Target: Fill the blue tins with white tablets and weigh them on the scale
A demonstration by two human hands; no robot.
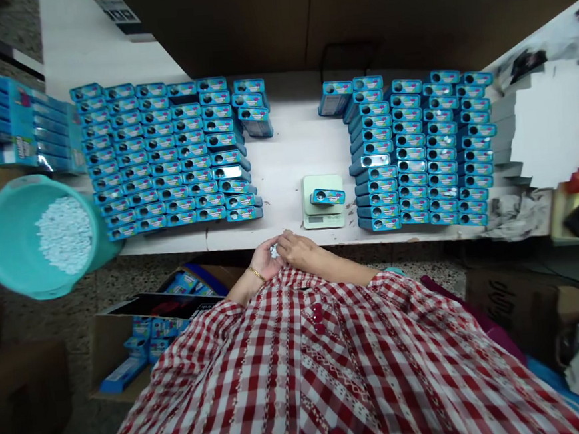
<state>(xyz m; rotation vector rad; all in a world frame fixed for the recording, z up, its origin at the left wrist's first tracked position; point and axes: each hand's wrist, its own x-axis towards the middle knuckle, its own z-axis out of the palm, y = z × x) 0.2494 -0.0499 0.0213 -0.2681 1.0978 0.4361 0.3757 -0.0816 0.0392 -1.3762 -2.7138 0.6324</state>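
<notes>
My left hand [265, 260] is cupped at the table's front edge, close to my body, with a few small pale pellets [273, 251] in its palm. Over that palm bends my right hand [296, 250], fingers drawn together at the pellets; what they pinch is hidden. Just beyond the hands, a small blue box [329, 196] with a dark round hole on its upper face rests on a pale green scale [324, 221]. To the left, a turquoise bucket [0, 230] holds a heap of similar pale pellets [65, 236].
Rows of blue boxes [161, 153] cover the white table [284, 154] on the left, and more blue boxes [410, 157] stand right. A large brown carton [254, 19] borders the back. White sheets [545, 123] lie far right. An open carton [109, 348] with blue boxes sits below left.
</notes>
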